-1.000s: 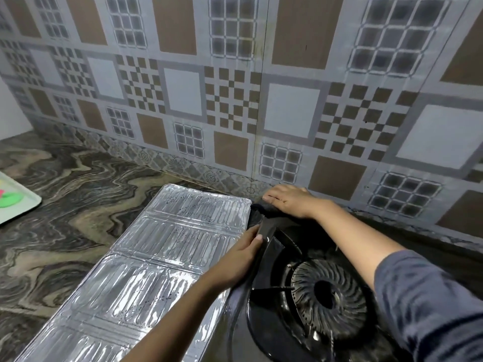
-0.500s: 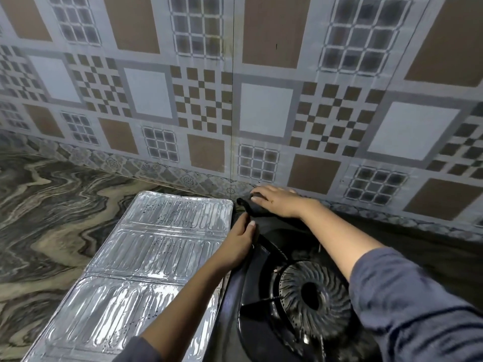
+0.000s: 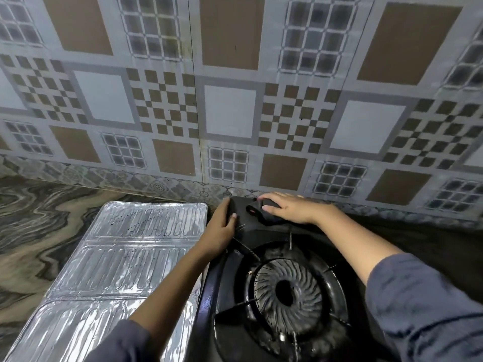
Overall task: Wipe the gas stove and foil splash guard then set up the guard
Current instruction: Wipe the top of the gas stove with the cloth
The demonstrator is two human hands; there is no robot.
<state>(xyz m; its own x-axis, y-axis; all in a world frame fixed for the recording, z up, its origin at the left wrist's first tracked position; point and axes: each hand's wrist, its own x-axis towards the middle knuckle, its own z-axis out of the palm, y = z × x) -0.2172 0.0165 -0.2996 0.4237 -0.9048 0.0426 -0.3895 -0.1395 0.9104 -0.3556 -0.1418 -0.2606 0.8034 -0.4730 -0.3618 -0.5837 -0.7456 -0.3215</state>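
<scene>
The black gas stove (image 3: 243, 227) stands against the tiled wall, its round burner (image 3: 287, 296) near the bottom centre. My left hand (image 3: 220, 228) grips the stove's left rear edge, thumb on top. My right hand (image 3: 290, 210) presses a dark cloth (image 3: 257, 212) flat on the stove's back left corner. The silver foil splash guard (image 3: 125, 259) lies flat and unfolded on the counter, just left of the stove and partly under my left forearm.
A marbled grey-brown counter (image 3: 39, 231) stretches to the left. The patterned tiled wall (image 3: 235, 105) rises directly behind the stove. A dark surface (image 3: 431, 246) runs right of the stove along the wall.
My left hand has slid back along the stove's left edge toward the rear corner. My right hand with the cloth stays at the back corner. The view has shifted right, hiding the tray at left.
</scene>
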